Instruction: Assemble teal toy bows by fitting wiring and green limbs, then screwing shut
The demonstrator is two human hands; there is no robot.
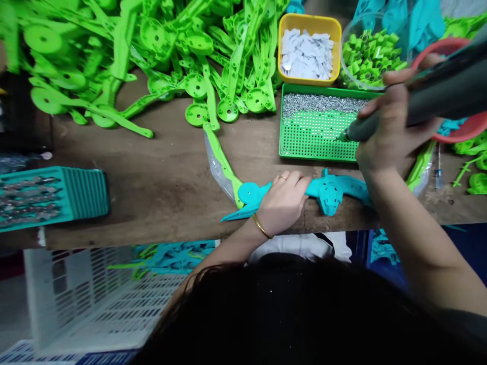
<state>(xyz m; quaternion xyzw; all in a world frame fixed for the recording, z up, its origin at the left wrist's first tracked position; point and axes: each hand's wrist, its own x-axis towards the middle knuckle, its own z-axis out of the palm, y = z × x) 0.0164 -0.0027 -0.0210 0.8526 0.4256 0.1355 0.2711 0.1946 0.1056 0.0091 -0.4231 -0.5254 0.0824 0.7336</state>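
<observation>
My left hand (283,202) is closed over the middle of a blue plastic toy bow (330,195), which lies along the table's front edge. Bright green curved limbs, such as the left limb (224,165), stick out from both ends of the bow. In my right hand (391,121) is a dark power screwdriver (437,88), its bit pointing left and down over a green perforated tray (320,154). Small silver screws (323,103) are heaped along the back of that tray. Whether a screw sits on the bit is too small to tell.
Bright green plastic parts (152,38) pile up at the back left. Behind the tray stand a yellow bin (282,48) of white pieces and a clear tub (344,66) of green pieces. Stacked teal baskets (85,192) sit at left; a white crate (45,304) is below the table.
</observation>
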